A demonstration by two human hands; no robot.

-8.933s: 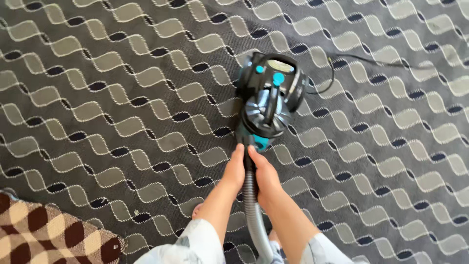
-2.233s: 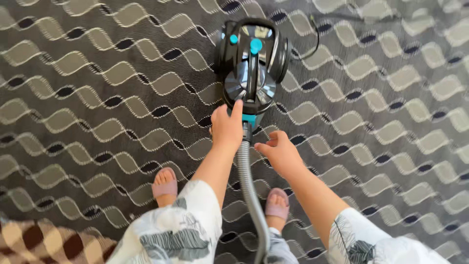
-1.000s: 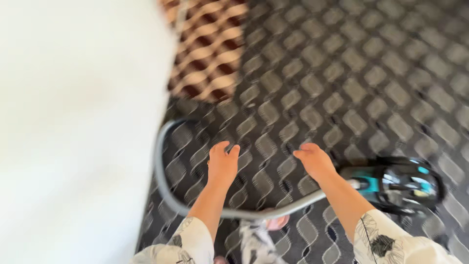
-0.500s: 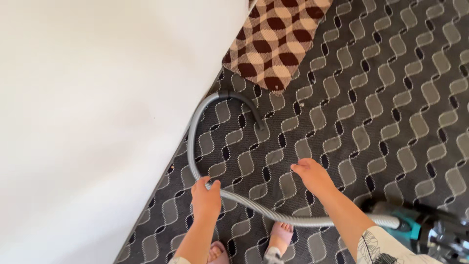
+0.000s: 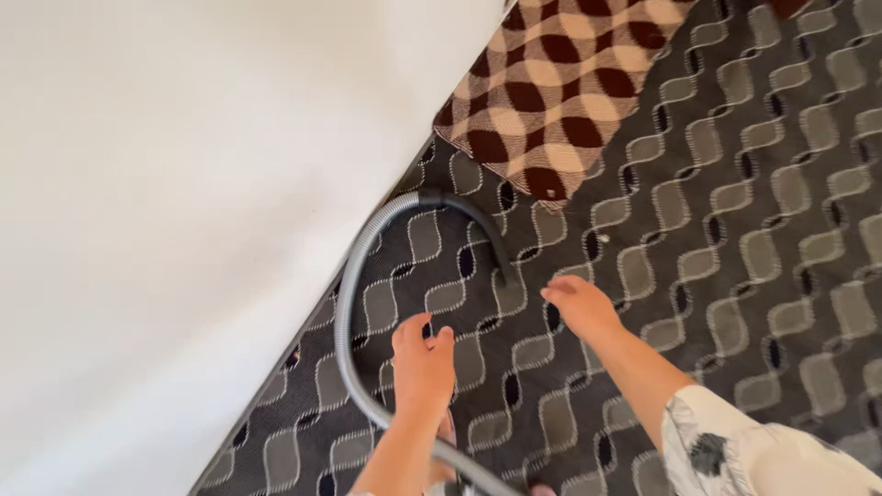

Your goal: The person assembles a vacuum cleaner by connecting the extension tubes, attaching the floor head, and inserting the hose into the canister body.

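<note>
A grey ribbed vacuum hose (image 5: 342, 317) loops across the patterned carpet and ends in a curved black handle piece (image 5: 485, 227). My left hand (image 5: 424, 361) hovers inside the loop with fingers spread and nothing in it; the hose passes under my left wrist. My right hand (image 5: 579, 305) is stretched out flat to the right of the black end, a short way from it, and holds nothing. The vacuum's body is out of view.
A large white surface (image 5: 165, 202) fills the left half, its edge running diagonally beside the hose. A brown and cream checked mat (image 5: 560, 92) lies at the top. Grey wave-patterned carpet (image 5: 753, 230) covers the right side.
The view swung from the vacuum body to the hose's far end. My left hand, on the hose half a second ago, has lifted off it; both hands have moved toward the black end.
</note>
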